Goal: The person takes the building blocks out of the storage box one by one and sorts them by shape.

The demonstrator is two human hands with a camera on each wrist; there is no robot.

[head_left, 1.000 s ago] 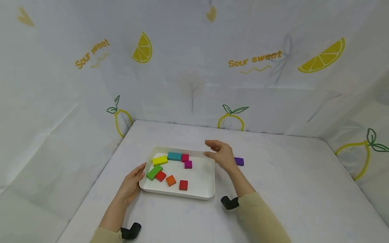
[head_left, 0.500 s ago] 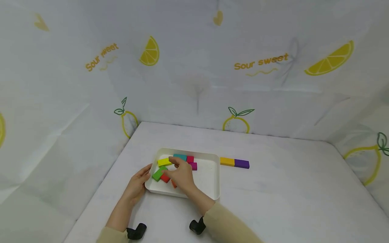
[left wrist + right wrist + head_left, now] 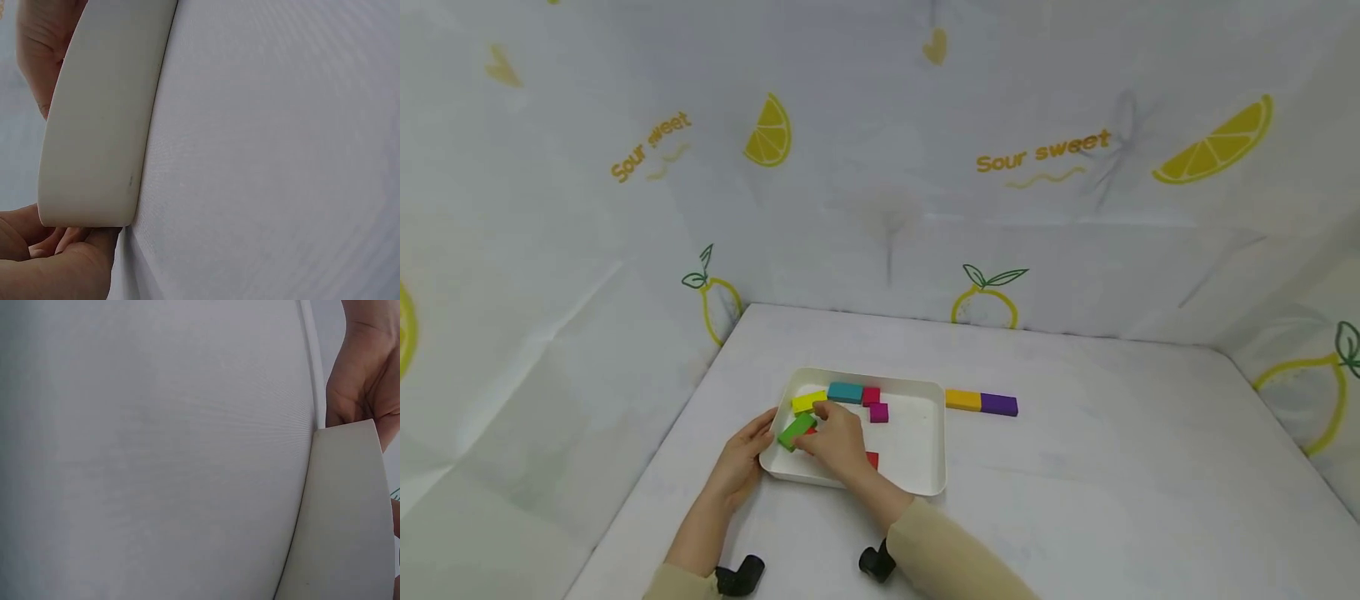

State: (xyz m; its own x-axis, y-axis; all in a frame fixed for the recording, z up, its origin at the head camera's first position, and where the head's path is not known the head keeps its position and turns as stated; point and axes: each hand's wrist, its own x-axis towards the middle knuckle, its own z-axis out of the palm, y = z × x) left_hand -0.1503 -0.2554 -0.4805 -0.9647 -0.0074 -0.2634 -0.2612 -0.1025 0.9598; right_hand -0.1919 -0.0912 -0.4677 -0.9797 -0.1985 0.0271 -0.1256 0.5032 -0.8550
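Note:
My left hand [image 3: 737,462] holds the left end of a shallow white tray [image 3: 917,450], thumb and fingers at its outer wall. The left wrist view shows that hand [image 3: 56,269] right against the tray wall [image 3: 106,125]. My right hand [image 3: 841,446] is over the tray's left half. Its thumb and index finger are spread apart around a green block [image 3: 795,432] and a red block [image 3: 811,431] mostly hidden by the hand. A yellow block [image 3: 808,402] lies just beyond the fingertips. Part of another red block [image 3: 873,459] shows beside the right wrist.
Along the tray's far side lie a teal block [image 3: 846,392], a crimson block [image 3: 871,396] and a magenta block [image 3: 878,412]. Right of the tray, a golden-yellow block [image 3: 963,400] and a purple block [image 3: 999,405] form a row on the white table [image 3: 1112,475].
My right hand has come from the tray's right edge, beside the golden-yellow block, left across the tray to the green block. The orange block is now hidden behind it. The left hand stays on the tray.

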